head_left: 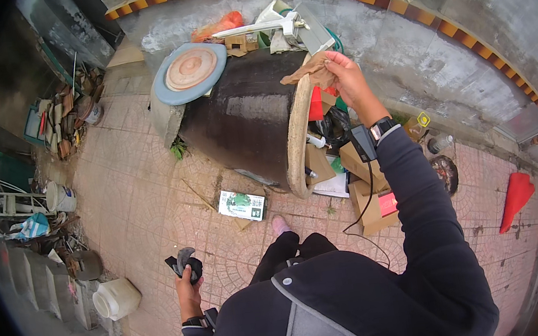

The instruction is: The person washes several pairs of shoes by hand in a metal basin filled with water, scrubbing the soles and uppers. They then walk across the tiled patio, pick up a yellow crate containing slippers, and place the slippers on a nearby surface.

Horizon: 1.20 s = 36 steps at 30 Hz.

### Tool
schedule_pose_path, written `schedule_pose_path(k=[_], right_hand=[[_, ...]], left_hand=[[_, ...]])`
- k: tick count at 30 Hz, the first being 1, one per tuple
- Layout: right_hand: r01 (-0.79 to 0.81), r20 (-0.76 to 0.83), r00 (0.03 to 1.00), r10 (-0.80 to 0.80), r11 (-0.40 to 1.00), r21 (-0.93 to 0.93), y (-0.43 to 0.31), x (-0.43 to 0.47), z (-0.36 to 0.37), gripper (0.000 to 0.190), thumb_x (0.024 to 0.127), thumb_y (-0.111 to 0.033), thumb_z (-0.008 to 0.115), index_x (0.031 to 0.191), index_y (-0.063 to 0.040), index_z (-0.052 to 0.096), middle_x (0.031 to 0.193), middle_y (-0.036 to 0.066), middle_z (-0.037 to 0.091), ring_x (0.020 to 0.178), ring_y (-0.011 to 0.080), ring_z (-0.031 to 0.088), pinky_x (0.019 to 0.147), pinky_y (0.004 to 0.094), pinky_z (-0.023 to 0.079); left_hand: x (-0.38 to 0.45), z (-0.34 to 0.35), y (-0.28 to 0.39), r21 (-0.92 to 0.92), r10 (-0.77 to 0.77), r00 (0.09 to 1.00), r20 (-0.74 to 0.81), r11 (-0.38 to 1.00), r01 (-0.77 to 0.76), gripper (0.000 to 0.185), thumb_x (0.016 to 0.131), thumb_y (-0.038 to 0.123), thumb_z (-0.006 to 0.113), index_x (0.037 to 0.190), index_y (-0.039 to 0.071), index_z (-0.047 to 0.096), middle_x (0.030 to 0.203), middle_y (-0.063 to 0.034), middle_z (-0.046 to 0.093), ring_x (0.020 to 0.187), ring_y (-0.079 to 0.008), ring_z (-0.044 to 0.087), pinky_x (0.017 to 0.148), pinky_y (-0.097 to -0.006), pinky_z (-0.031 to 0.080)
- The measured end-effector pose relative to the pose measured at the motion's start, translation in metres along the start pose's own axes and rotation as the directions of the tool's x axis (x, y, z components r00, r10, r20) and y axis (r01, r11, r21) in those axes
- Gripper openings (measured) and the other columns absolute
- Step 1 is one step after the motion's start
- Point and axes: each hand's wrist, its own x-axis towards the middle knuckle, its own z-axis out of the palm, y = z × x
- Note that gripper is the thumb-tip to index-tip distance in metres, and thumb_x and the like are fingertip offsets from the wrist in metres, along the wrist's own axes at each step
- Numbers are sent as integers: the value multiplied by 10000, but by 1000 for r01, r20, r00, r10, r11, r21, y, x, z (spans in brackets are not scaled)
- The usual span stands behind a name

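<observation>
Pinched in my right hand (348, 80) is a limp piece of thin brown fabric (310, 71), looking like hosiery, held over the pale rim (299, 149) of a large dark glazed jar. The jar (243, 121) lies on its side, its mouth towards the right. Low on the left, my left hand (190, 288) grips a bunched black and grey cloth (187, 264), possibly socks. Cardboard boxes (362, 164), a black plastic bag (334, 122) and other rubbish spill from the jar's mouth beneath my right hand.
A printed white and green carton (242, 205) lies before my feet. A blue-rimmed round lid (190, 72) rests by the jar's base. White plastic parts (281, 25) sit behind it. At left are a plastic jug (116, 298) and a bucket (61, 196); a red object (516, 200) lies right.
</observation>
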Motion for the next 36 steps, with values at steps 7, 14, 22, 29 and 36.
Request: schedule_pose_path(k=[7,14,22,29,36], right_hand=[[-346,-550,831,-84,696,-629,76,104,-113,346,844,-58,551,1178,29,568,1065,110,650,945,196,635,789,298,499],[-428,47,886,460,855,-293,127,31,-70,289,887,-103,571,1172,-56,579,1114,29,638,898,94,610,742,234,479],[-408,329,833,445,896,-177,94,-2,-3,373,926,-144,603,1243,29,512,963,26,606,825,68,571,702,239,497],[-384,110,923,369,906,178,78,23,-33,175,956,-136,508,1095,-38,552,970,50,639,822,141,631,724,306,537],[-394,169,919,355,833,389,65,55,-15,201,966,-99,448,1147,-28,501,1096,155,628,941,241,648,811,387,550]], left_hand=[[32,112,107,146,132,969,209,976,-165,337,862,251,648,1140,99,535,990,-27,645,846,-131,622,664,-292,519],[37,249,149,62,16,863,505,997,-55,356,891,239,597,1203,83,525,1090,-39,620,934,-143,600,732,-338,518],[36,405,147,-36,-14,708,706,998,56,422,890,185,640,1267,119,464,1138,-33,591,983,-166,599,771,-394,530],[37,429,140,8,-97,724,683,992,125,381,841,226,707,1159,136,516,1000,6,609,854,-107,606,654,-289,520],[45,416,125,103,-81,652,754,995,5,471,798,140,697,1222,83,500,1023,6,628,780,-47,570,548,-193,427]])
